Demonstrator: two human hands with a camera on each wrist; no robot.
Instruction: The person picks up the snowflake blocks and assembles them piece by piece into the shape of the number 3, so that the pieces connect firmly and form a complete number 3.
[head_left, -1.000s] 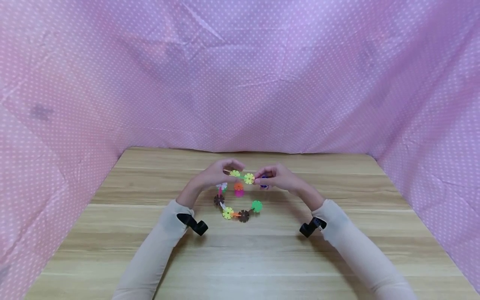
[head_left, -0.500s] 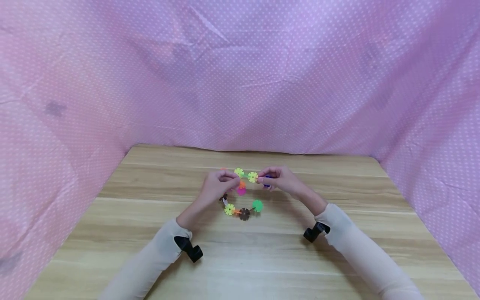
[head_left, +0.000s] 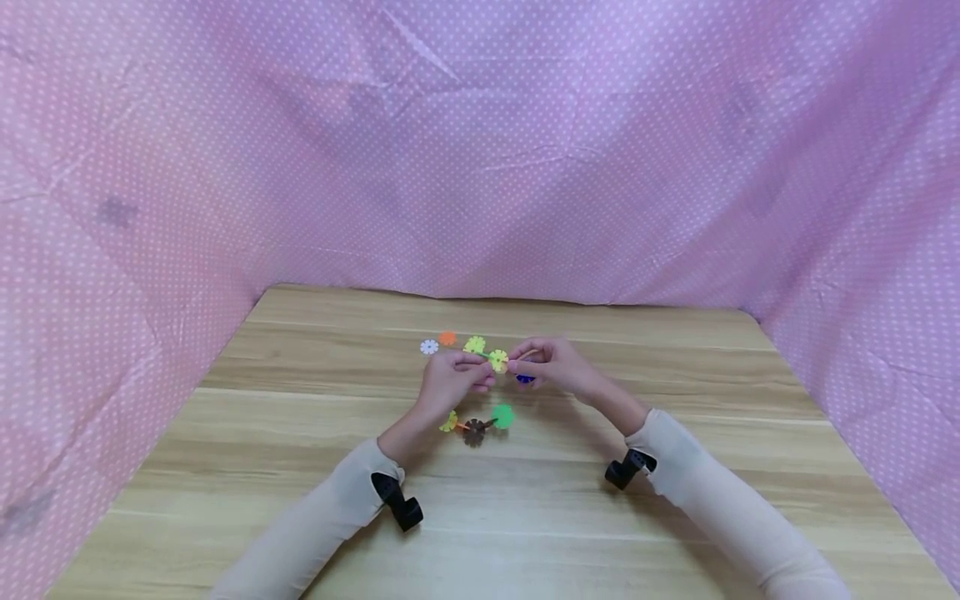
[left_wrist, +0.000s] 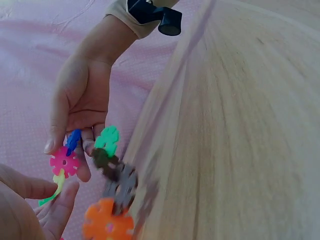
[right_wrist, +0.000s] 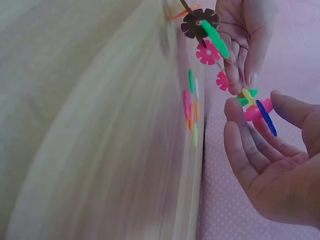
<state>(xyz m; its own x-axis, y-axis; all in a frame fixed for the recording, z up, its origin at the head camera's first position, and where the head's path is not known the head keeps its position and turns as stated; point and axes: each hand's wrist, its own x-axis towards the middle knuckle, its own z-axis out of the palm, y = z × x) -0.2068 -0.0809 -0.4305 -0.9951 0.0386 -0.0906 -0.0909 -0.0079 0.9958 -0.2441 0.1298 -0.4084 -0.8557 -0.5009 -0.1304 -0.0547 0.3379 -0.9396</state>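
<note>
A chain of plastic snowflake discs hangs between my hands, over the back middle of the table. My left hand (head_left: 450, 383) pinches a yellow disc (left_wrist: 59, 181) between thumb and fingers, and a green disc joins it. My right hand (head_left: 558, 367) holds the neighbouring pink disc (left_wrist: 64, 162) by thumb and fingertips. Slotted into the pink disc is a blue disc (right_wrist: 266, 118), near the right palm. Nearer my body, the chain's other end shows a dark brown disc (head_left: 474, 432) and a green disc (head_left: 502, 417). The left hand hides part of the chain in the head view.
At the back left of the table a white disc (head_left: 429, 347) and an orange disc (head_left: 447, 338) show. The right wrist view has several colourful discs beside the table edge. A pink dotted cloth (head_left: 480, 167) surrounds the wooden table (head_left: 525, 517) at back and sides.
My left hand has come down and right, to the yellow disc beside my right hand. The near end of the chain has shifted slightly left. My right hand has stayed nearly in place.
</note>
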